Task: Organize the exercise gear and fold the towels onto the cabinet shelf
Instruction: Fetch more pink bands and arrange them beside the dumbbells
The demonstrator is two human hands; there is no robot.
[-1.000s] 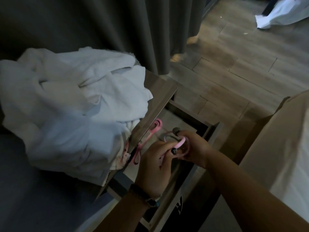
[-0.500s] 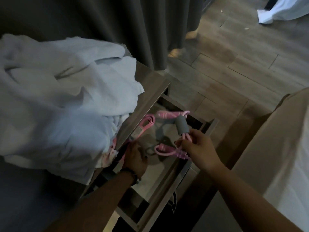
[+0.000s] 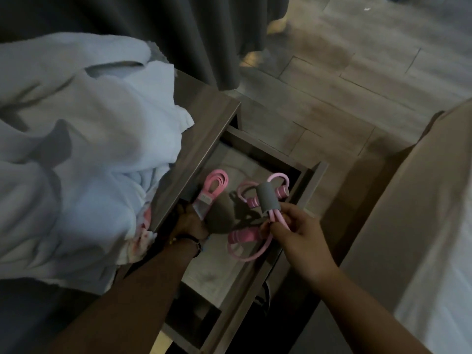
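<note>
Fingers [image 3: 274, 227] of the right hand [image 3: 297, 236] are pinching the pink tubes of a resistance-tube exerciser [image 3: 258, 215] just below its grey foam sleeve [image 3: 267, 199], and they are holding it over the right part of the open drawer [image 3: 310, 175]. Its pink loops and ribbed grips are hanging out to the far side and the near side of the sleeve, above the pale drawer floor. Whether the lowest loop is touching that floor cannot be told.

Reaching in from the near left, the left hand [image 3: 189, 222] is lying deep in the left part of the drawer, under the edge of the cabinet top [image 3: 204, 116]. Its fingers are sitting at the near end of a folded pink band [image 3: 213, 186], which is lying flat in the drawer, but they are in shadow and it cannot be told whether they are spread or gripping. A dark bracelet [image 3: 187, 241] is circling that wrist.

On the cabinet top to the left, a heap of white towels [image 3: 84, 149] is lying unfolded, spilling over the near edge, with a bit of pink [image 3: 145, 221] showing beneath it. Grey curtains [image 3: 178, 29] are hanging at the far side, and a wood-look floor [image 3: 357, 77] is stretching away on the far right.
</note>
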